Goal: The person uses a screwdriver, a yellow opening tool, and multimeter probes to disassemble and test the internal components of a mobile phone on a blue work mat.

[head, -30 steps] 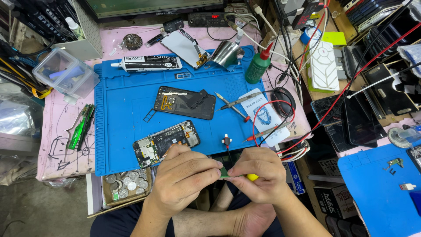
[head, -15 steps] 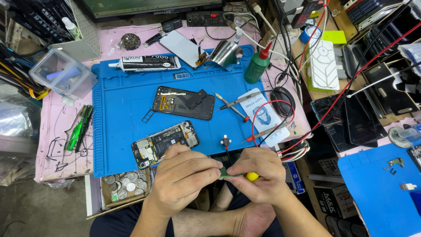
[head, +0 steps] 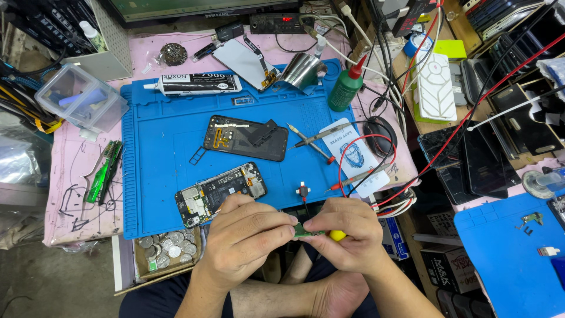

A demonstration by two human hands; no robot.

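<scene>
Below the near edge of the blue mat point(head: 165, 176), left hand point(head: 244, 235) and right hand point(head: 347, 235) meet, pinching a small green circuit board point(head: 306, 231), apparently thin, light, stiff and fragile, best gripped by its edges, beside a yellow-tipped tool point(head: 337, 235).

On my blue mat point(head: 165, 147) I count two opened phones, one with its circuitry bare point(head: 220, 194) and one dark shell point(head: 246, 138). There is one glue tube point(head: 191, 85), one green bottle point(head: 345, 87), one clear plastic box point(head: 81, 103) and one box of coins point(head: 165, 250).
</scene>
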